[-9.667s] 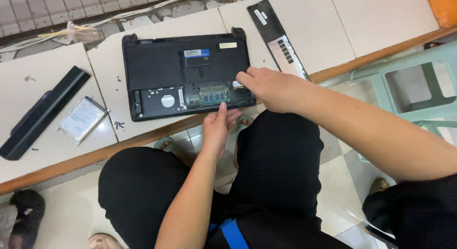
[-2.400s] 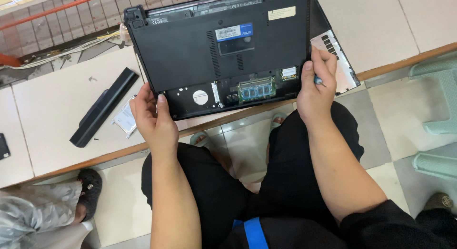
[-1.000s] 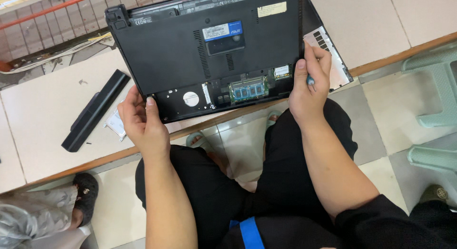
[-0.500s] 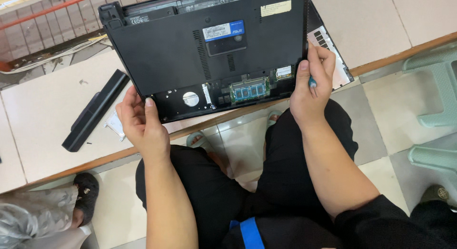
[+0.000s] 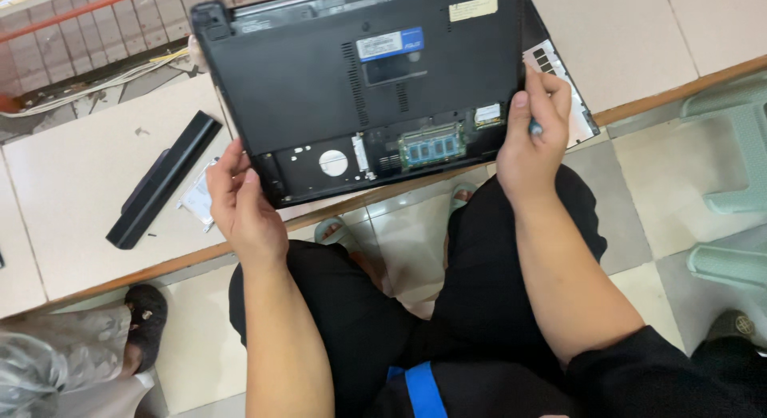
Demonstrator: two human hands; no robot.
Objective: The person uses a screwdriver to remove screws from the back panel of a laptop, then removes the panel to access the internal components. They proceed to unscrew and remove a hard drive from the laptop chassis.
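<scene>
A black laptop (image 5: 319,83) lies upside down on a white tiled table (image 5: 72,186), its near bay uncovered, showing a green memory module (image 5: 431,145) and a round silver part (image 5: 333,162). My left hand (image 5: 244,206) grips the laptop's near left corner. At the near right corner, my right hand (image 5: 531,134) holds the laptop's edge with a small blue-tipped tool (image 5: 535,129) pinched in its fingers. The laptop's near edge hangs past the table's wooden rim.
A long black battery (image 5: 164,178) and a silver drive (image 5: 198,201) lie left of the laptop. The removed cover panel (image 5: 569,99) sits under the right corner. Cables (image 5: 96,87) run along the back. Green plastic stools (image 5: 735,162) stand right; another person's shoe (image 5: 148,322) is lower left.
The laptop has shifted slightly toward me and tilted over the last second, both hands staying on its near corners. Much earlier, my right hand rested in the open bay.
</scene>
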